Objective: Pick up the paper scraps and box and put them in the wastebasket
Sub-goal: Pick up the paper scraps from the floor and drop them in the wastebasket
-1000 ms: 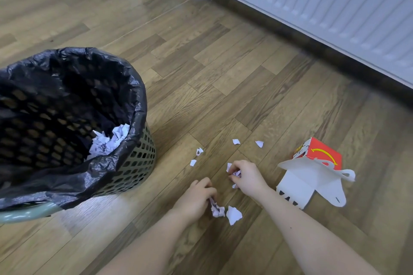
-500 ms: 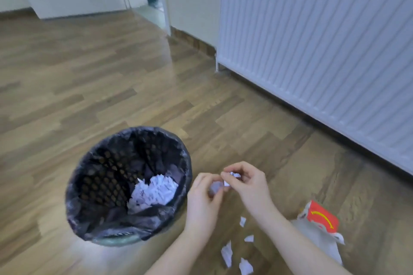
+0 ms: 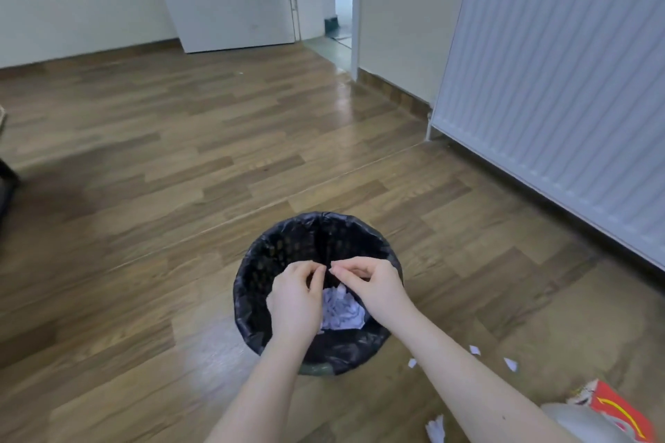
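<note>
Now both hands (image 3: 338, 293) over wastebasket (image 3: 252, 302).

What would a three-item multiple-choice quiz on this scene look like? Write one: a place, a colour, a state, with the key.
1. Where are both hands?
A. On the floor by the box
B. Over the basket
C. At the radiator

2. What colour is the basket's liner?
A. Black
B. White
C. Blue

3. What state is the box in?
A. In the basket
B. Held in a hand
C. Lying on the floor

Key: 1 B, the left hand and right hand hang over the basket mouth, above the paper inside. 2 A, the liner folded over the rim is black. 3 C, the box lies on the floor at lower right, near loose scraps.
</note>
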